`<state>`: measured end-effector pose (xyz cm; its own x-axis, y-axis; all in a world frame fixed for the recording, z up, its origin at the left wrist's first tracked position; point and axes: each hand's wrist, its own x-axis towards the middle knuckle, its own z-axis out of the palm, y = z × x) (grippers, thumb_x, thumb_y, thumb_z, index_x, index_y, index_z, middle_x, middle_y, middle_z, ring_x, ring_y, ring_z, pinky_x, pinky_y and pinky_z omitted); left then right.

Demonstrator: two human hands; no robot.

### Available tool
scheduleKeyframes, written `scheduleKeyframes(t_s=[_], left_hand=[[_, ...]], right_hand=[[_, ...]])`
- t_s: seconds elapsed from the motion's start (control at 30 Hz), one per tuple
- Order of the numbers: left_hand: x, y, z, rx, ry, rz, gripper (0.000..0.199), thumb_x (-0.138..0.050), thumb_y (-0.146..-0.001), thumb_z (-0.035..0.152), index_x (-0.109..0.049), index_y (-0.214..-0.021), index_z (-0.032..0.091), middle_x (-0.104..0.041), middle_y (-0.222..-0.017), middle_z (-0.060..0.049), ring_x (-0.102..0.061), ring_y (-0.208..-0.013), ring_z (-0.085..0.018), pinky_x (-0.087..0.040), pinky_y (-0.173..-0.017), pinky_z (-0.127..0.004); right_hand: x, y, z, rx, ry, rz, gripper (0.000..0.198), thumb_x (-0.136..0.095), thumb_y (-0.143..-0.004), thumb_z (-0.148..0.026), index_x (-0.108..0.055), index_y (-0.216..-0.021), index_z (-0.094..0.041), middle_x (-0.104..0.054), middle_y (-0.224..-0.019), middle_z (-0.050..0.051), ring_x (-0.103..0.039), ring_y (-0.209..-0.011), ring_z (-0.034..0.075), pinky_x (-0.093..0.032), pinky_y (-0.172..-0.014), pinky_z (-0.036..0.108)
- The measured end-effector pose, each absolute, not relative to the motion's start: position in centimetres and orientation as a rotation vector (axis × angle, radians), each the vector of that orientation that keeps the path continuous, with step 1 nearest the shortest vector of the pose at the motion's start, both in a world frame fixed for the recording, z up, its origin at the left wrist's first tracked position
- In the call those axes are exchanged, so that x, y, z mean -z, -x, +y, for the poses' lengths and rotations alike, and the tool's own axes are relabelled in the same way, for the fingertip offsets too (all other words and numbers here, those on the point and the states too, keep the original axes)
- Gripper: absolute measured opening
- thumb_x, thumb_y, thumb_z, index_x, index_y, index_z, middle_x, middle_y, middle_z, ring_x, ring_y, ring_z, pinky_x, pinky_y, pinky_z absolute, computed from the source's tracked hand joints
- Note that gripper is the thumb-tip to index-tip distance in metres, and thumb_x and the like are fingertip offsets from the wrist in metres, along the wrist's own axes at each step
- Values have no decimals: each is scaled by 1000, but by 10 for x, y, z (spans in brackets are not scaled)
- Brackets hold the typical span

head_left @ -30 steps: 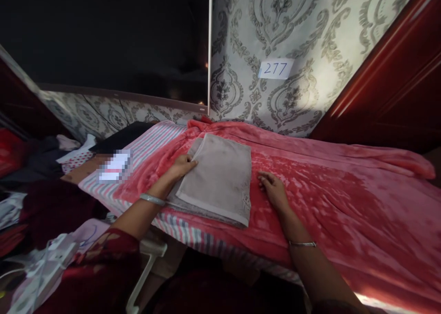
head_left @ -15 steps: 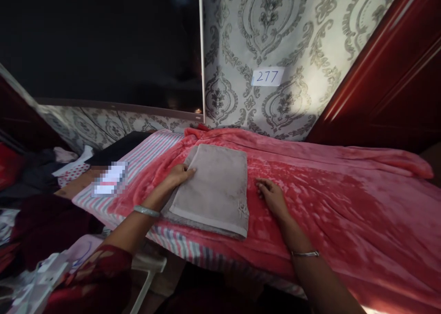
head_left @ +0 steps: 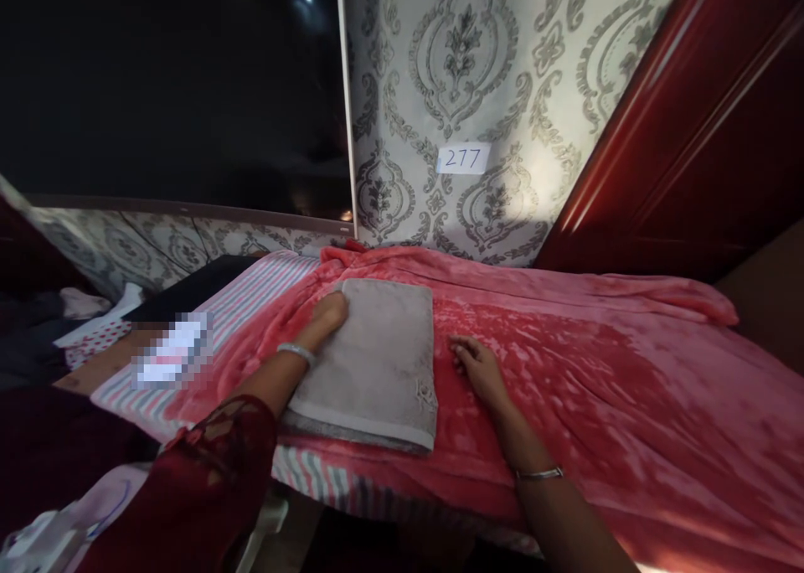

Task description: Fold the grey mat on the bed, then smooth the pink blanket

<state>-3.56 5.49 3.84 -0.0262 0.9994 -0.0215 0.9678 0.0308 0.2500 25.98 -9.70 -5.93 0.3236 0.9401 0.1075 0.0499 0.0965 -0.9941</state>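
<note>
A folded grey towel (head_left: 377,363) lies flat on the red plush blanket (head_left: 565,355), its pale border band along the near side and a small embroidered patch by the near right corner. My left hand (head_left: 331,312) is at the towel's far left edge, closed on it. Its fingertips are mostly hidden. My right hand (head_left: 481,368) rests just right of the towel, apart from it, over the blanket. Nothing is in that hand, and its fingers are loosely bent and slightly apart.
Under the blanket is a striped sheet (head_left: 260,292), with a blurred white item (head_left: 172,351) on its left part. Behind stand a large dark screen (head_left: 176,95) and patterned wallpaper with a paper marked 277 (head_left: 463,158). A glossy red-brown wooden panel (head_left: 678,154) leans in at right.
My left hand has slid forward along the towel's left edge toward its far corner, and the towel's left side now lies more even. My right hand stays beside the towel. The view has shifted slightly.
</note>
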Motion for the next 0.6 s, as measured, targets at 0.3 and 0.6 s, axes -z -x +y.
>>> scheduleKeyframes(t_s=[0.3,0.6], left_hand=[[-56,35,59,-124,-2112,2114,35,-53,-95,21,-65,-125,11,-72,-125,-17,-70,-114,-26,-53,-90,-29],[-33,1,37,-194,-2494,1884,71,-37,-101,58,-30,-164,26,-20,-173,-8,-8,-159,-38,-11,-126,-63]], right_hand=[[62,-261,-94,-888,1265,-1015,46,-70,-64,-50,-73,-98,-19,-70,-76,3,-58,-59,15,-46,-49,26],[62,-263,-96,-889,1268,-1032,47,-67,-66,-52,-72,-99,-19,-70,-81,4,-56,-61,14,-44,-53,27]])
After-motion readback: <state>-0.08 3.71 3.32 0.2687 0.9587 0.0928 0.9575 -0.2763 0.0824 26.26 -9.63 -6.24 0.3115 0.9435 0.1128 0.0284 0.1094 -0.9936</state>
